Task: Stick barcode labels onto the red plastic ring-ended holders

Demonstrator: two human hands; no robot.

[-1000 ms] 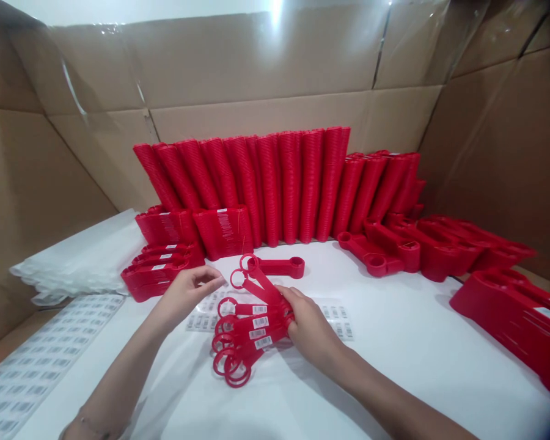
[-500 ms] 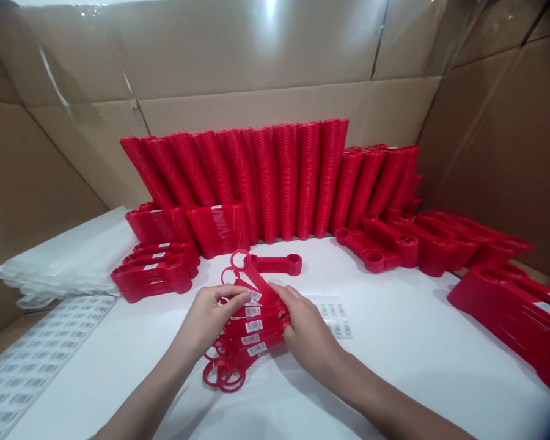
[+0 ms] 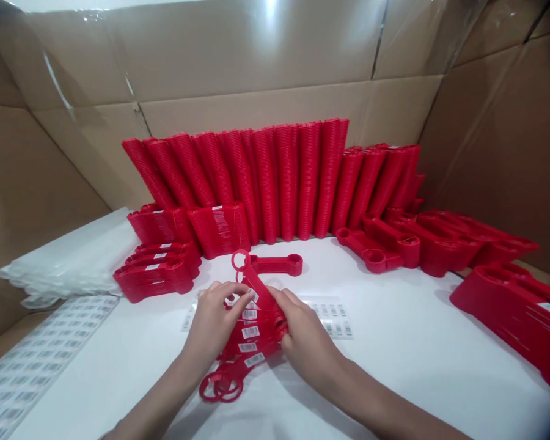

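My right hand [image 3: 305, 327] grips a fan of flat red plastic pieces [image 3: 268, 305] by their near-right ends. Each piece is a strip with a ring at its end, and several carry a white barcode sticker. Thumb and finger of my left hand [image 3: 217, 318] pinch together at a barcode sticker [image 3: 253, 296] on the uppermost strip. How firmly that sticker is stuck down I cannot tell. Loose rings [image 3: 220, 386] of the lower strips hang out below my left hand. Under the fan lies a sticker sheet [image 3: 332, 316], partly covered by hands and strips.
Tall stacks of red pieces [image 3: 266, 183] line the back against cardboard walls [image 3: 256, 61]. Labelled stacks [image 3: 158, 269] stand left, and more bundles [image 3: 499, 311] right. A red stack [image 3: 279, 264] lies just beyond the fan. Clear plastic bags [image 3: 68, 253] and a barcode sheet [image 3: 41, 360] lie left.
The fan has shifted and its strips have closed up somewhat, with the lower rings moving down and left. My left hand has moved slightly, still pinching by the top sticker.
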